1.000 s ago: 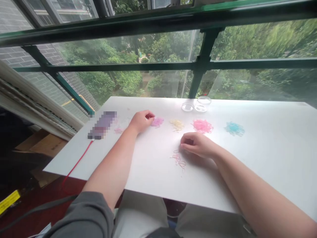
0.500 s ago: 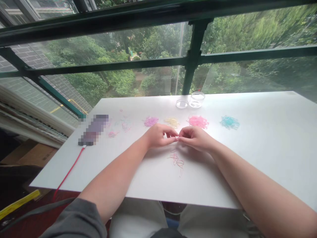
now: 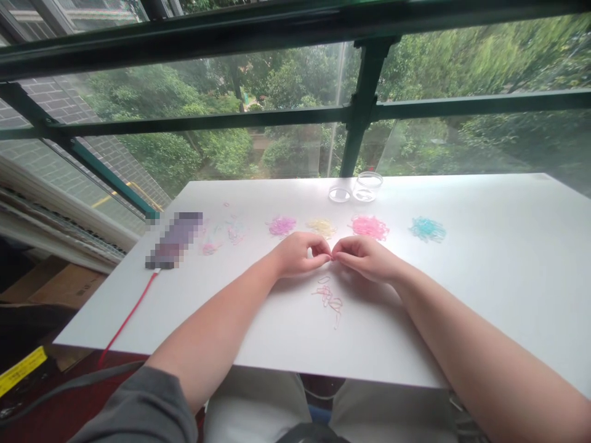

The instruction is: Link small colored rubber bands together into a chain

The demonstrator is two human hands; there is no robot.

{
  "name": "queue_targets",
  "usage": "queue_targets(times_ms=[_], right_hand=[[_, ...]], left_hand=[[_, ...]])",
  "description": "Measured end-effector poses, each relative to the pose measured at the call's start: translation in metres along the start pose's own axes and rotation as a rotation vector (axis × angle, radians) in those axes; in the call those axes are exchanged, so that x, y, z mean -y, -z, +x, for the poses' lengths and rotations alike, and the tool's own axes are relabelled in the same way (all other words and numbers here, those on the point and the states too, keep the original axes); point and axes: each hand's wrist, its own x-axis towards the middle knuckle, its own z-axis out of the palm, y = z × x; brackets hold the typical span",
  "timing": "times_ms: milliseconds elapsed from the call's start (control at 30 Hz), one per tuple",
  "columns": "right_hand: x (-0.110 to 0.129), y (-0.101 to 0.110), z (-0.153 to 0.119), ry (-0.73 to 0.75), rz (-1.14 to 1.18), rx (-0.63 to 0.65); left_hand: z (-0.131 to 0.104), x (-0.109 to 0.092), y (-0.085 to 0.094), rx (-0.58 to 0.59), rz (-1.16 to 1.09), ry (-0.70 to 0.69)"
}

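Observation:
Over the middle of the white table [image 3: 392, 344], my left hand [image 3: 298, 253] and my right hand [image 3: 367, 255] meet fingertip to fingertip. Both are closed in a pinch, and whatever lies between the tips is too small to name. Below them on the tabletop is a loose tangle of thin pinkish-red bands [image 3: 329, 298]. Just beyond my fingers lie a yellow pile [image 3: 322, 227] and a pink pile [image 3: 370, 227] of small bands. A purple pile [image 3: 282, 225] sits to the left, and a teal pile [image 3: 428, 228] to the right.
At the back edge stand a clear round jar [image 3: 368, 186] and its lid [image 3: 339, 194]. Scattered mixed bands [image 3: 234, 232] lie on the left. Beside them is a blurred-out dark device [image 3: 175, 240] with a red cable [image 3: 132, 314]. A green window frame [image 3: 362, 104] rises behind the table.
Both hands stay in nearly the same place, fingertips still together, with only a slight shift of the left fingers. The piles and the tangle have not moved.

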Motion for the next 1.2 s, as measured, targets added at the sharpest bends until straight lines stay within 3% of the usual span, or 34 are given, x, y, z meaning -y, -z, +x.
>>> queue_targets(times_ms=[300,1000,1100,1200], right_hand=[[0.000,0.000,0.001,0.123,-0.090,-0.012],[0.002,-0.004,0.002,0.095,-0.246,-0.083],[0.003,-0.002,0.001,0.102,-0.246,-0.072],[0.005,0.000,-0.001,0.106,-0.218,-0.050]], left_hand=[[0.001,0.003,-0.002,-0.010,0.006,0.032],[0.002,0.004,-0.003,-0.043,-0.021,0.102],[0.003,0.007,-0.003,-0.096,-0.024,0.090],[0.004,0.012,-0.003,-0.236,-0.059,0.097]])
